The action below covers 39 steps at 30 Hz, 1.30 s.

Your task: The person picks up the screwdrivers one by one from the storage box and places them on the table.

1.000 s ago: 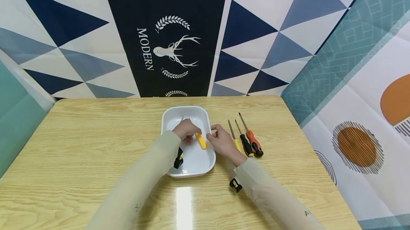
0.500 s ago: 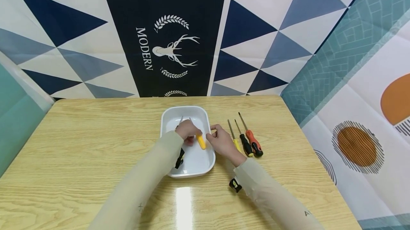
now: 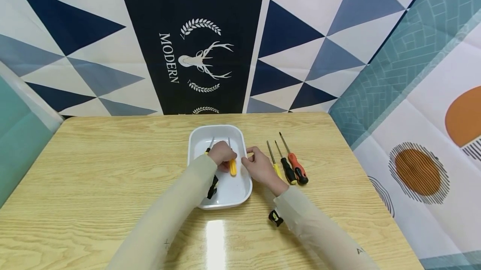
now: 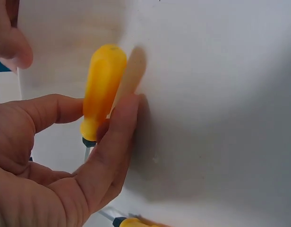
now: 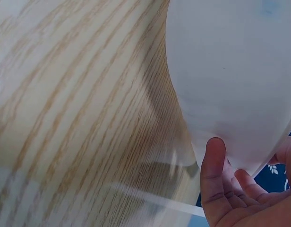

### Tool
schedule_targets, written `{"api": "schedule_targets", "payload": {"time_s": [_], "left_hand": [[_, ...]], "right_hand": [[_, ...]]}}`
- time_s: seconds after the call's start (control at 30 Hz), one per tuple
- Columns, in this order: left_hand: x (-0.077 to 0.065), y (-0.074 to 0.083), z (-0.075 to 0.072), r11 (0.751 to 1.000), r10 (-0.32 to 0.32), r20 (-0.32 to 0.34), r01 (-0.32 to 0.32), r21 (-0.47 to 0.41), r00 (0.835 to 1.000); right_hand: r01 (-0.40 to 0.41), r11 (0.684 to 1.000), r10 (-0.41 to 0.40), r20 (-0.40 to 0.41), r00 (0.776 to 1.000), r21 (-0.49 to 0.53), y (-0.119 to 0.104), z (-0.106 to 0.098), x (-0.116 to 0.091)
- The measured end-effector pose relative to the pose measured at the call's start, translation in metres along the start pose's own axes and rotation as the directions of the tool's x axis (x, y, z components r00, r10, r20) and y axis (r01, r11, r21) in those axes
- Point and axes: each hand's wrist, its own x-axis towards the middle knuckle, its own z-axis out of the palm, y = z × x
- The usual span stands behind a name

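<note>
In the white tray (image 3: 243,195) my left hand (image 3: 221,153) pinches a yellow-handled screwdriver (image 4: 100,85) between thumb and fingers. Its handle points toward me, close over the tray floor, and the shank runs to the far side. A second screwdriver (image 4: 136,222) with a yellow and black handle lies in the tray, partly hidden by the left hand in the head view. My right hand (image 3: 261,166) holds the tray's right rim, thumb (image 5: 215,158) against the outer wall and fingers over the edge.
Right of the tray, three screwdrivers lie side by side on the wood table (image 3: 112,170): a yellow one (image 3: 277,170), a black one (image 3: 288,172) and a red and black one (image 3: 297,165). A patterned wall covering (image 3: 210,74) rises behind the table.
The yellow-handled screwdriver has turned from slanted to nearly straight in my left hand, its handle end shifting left. The right hand has kept its place on the rim.
</note>
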Motion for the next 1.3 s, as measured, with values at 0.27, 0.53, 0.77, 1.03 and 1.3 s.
{"api": "schedule_targets", "payload": {"time_s": [0.27,0.53,0.77,1.03,1.3], "left_hand": [[-0.004,-0.008,-0.014,0.996,0.067,0.033,-0.065,-0.066,0.997],[-0.024,-0.018,-0.036,0.972,0.166,0.065,-0.152,-0.181,0.984],[-0.044,-0.023,-0.051,0.954,0.201,0.072,-0.179,-0.240,0.977],[-0.061,-0.031,-0.061,0.934,0.249,0.055,-0.225,-0.278,0.967],[-0.068,-0.042,-0.066,0.901,0.306,0.049,-0.273,-0.338,0.951]], "right_hand": [[-0.021,1.000,0.021,0.012,1.000,0.005,-0.001,0.001,-0.001],[-0.021,1.000,0.021,0.015,1.000,-0.005,-0.002,0.001,0.000],[-0.023,1.000,0.023,-0.003,1.000,-0.001,-0.002,0.002,0.000],[-0.019,1.000,0.019,-0.004,1.000,0.023,-0.001,0.002,-0.001],[-0.011,1.000,0.011,-0.002,1.000,0.028,-0.002,0.002,-0.001]]}}
